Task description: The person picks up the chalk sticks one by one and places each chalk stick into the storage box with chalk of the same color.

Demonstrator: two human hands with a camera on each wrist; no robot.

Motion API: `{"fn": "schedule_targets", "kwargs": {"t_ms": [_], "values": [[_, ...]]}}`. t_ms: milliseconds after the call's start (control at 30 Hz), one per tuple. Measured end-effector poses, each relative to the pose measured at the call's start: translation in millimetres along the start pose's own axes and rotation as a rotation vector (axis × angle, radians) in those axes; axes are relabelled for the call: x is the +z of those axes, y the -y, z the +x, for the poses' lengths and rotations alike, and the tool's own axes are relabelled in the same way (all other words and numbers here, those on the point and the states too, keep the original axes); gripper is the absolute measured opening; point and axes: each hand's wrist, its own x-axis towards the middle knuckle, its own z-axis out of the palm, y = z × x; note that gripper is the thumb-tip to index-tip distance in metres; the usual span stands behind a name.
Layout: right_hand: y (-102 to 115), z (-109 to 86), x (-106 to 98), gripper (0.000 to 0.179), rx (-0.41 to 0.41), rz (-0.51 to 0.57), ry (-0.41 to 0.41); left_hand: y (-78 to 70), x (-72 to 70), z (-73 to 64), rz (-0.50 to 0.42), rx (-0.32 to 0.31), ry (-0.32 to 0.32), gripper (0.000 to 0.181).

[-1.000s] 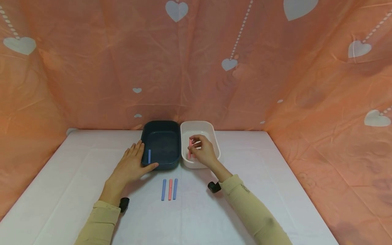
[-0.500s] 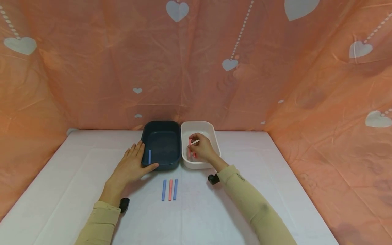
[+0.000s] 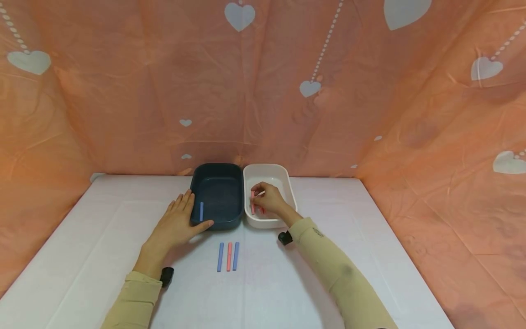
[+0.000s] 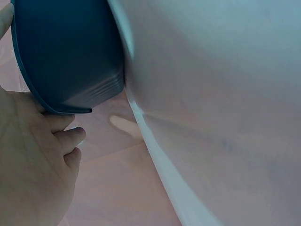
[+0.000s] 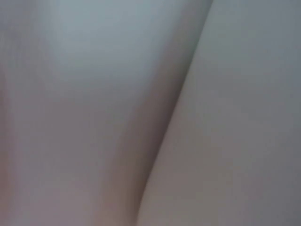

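Note:
My right hand [image 3: 270, 199] reaches into the white container [image 3: 292, 192] and pinches a pink chalk stick [image 3: 252, 208] between thumb and fingers, near its left wall. Another pink piece [image 3: 262, 210] shows partly below that hand. With fingers spread and straight, my left hand [image 3: 176, 224] rests against the left side of the dark blue container [image 3: 223, 223], its thumb along the front rim. One blue chalk stick [image 3: 201, 211] lies inside that container. The left wrist view shows fingers touching the container's rim [image 4: 28, 82]. Only blurred pale surfaces appear in the right wrist view.
On the white-covered table [image 3: 263, 292], in front of the containers, lie a left blue stick [image 3: 220, 257], a pink stick [image 3: 229, 257] and a right blue stick [image 3: 236, 256]. Both containers stand side by side before the orange curtain [image 3: 263, 109].
My right hand has shifted slightly left within the white container, with the pink chalk stick still pinched. My left hand stays in place on the dark container.

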Motion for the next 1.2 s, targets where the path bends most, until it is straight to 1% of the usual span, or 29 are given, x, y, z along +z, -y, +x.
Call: {"fn": "schedule_targets", "kwargs": {"t_ms": [200,300,467,633,700,933,1200], "values": [[1,2.3,1,0.026,-0.016,-0.041,-0.002,-0.1,-0.2,-0.2,-0.002,-0.007,0.005,0.116],[-1,4.2,2,0.026,-0.011,-0.062,0.005,0.5,0.4,-0.1,-0.003,-0.006,0.003,0.116],[-3,6.2,2,0.027,0.030,-0.086,0.033,1.8,2.7,0.2,0.002,0.001,0.001,0.115],[-5,8.3,2,0.029,0.090,-0.055,0.070,2.1,4.0,0.7,0.002,0.003,-0.003,0.115],[-5,9.5,2,0.029,0.097,-0.060,0.082,2.0,4.0,1.1,0.001,0.002,-0.004,0.115],[-8,13.4,1,0.029,0.046,-0.134,0.111,1.5,3.9,2.9,0.012,0.003,-0.011,0.115],[-7,13.9,2,0.031,0.034,-0.118,0.151,2.7,3.5,2.7,0.010,-0.004,-0.013,0.115]]}}
